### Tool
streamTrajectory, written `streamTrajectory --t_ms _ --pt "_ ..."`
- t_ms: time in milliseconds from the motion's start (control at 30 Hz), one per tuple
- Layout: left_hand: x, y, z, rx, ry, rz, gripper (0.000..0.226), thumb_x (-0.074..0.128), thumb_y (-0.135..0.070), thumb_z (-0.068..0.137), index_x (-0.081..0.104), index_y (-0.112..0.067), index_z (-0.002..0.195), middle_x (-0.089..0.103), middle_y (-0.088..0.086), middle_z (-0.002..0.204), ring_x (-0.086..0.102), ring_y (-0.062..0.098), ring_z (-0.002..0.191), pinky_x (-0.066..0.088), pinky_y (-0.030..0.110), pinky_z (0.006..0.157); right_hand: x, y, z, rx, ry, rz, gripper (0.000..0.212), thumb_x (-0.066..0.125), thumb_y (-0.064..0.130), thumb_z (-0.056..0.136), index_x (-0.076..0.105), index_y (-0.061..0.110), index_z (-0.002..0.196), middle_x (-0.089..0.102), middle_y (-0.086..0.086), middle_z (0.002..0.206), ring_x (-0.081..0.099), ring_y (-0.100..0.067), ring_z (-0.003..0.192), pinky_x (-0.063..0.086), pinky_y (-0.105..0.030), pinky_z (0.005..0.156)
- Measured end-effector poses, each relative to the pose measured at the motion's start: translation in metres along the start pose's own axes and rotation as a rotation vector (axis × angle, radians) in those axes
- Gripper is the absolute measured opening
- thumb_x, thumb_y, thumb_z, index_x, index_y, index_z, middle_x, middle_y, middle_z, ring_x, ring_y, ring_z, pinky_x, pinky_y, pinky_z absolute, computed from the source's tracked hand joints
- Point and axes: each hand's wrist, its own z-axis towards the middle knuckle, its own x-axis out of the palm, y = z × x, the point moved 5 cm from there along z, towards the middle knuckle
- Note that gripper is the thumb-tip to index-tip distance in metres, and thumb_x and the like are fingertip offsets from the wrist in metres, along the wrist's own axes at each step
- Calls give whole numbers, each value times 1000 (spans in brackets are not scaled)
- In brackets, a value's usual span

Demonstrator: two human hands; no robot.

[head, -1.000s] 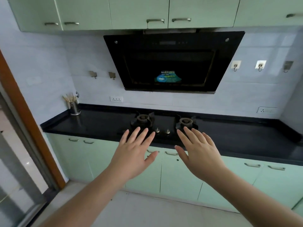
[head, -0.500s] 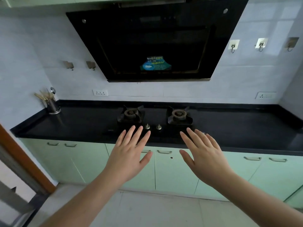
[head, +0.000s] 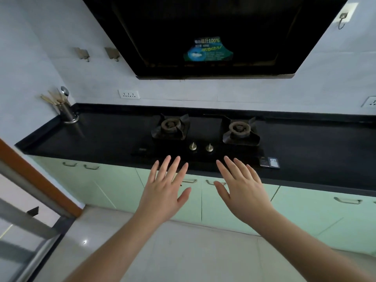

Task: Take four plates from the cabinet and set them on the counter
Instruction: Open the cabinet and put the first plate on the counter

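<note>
Both hands are held out flat, palms down and fingers spread, gripping nothing. The left hand (head: 164, 192) and the right hand (head: 242, 190) float side by side, apart from each other, in front of the pale green lower cabinet doors (head: 240, 208). Their fingertips overlap the front edge of the black surface (head: 101, 139). Just beyond the fingertips sit two brass stove knobs (head: 200, 147). Farther on, one gas burner (head: 171, 127) lies ahead of the left hand and another gas burner (head: 240, 130) ahead of the right hand. A black range hood (head: 213, 33) hangs on the wall above both. Far off to the left of the left hand, in the corner of the surface, stands a metal utensil holder (head: 67, 112) with chopsticks and a spoon. No plates show anywhere; the lower cabinet doors are all closed.
</note>
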Motion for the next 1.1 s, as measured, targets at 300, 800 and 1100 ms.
streamTrajectory --t_ms 300,800,1100 --pt "78 74 42 40 5 -119 63 29 -52 97 39 -17 149 36 10 155 24 31 146 19 51 119 67 56 79 65 39 -15 67 15 57 97 33 21 151 36 -4 155 28 -28 145 25 -46 117" --pt "209 76 99 203 165 -250 63 34 -49 98 29 -17 153 29 10 158 22 31 146 25 49 116 180 26 122 182 188 34 64 21 52 99 21 20 154 26 -5 160 20 -28 148 23 -48 118" --pt "289 37 106 198 384 -259 62 43 -45 95 40 -11 147 31 12 157 29 30 144 27 47 115 270 -15 123 147 405 83 66 16 53 99 6 20 156 6 -1 164 2 -23 150 4 -41 121"
